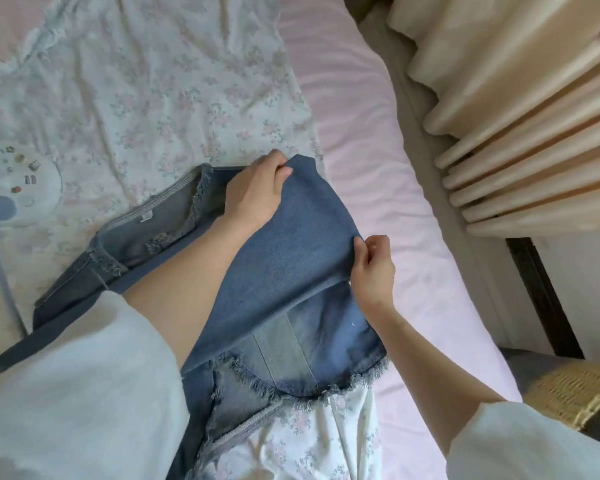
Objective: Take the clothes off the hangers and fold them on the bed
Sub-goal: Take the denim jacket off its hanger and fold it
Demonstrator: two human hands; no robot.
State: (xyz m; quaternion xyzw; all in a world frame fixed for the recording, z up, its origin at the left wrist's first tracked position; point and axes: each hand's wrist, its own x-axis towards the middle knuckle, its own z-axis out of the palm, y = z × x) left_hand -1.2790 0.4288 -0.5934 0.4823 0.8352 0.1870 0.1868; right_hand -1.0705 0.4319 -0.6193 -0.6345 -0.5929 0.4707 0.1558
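Left hand [255, 192] pinching denim garment [284, 271] corner, right hand [373, 268] gripping edge

Blue denim garment [284, 271], white floral quilt [160, 81], pink sheet [378, 168], cream curtain [520, 109]

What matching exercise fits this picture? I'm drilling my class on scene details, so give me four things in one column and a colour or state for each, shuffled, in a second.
Things:
1. denim garment
2. bed sheet
3. curtain
4. floral quilt

Descriptions:
A. plain pink
B. blue, fringed hem, gripped by left hand and right hand
C. cream, hanging in pleats
D. white with small flowers

Pairs: 1-B, 2-A, 3-C, 4-D
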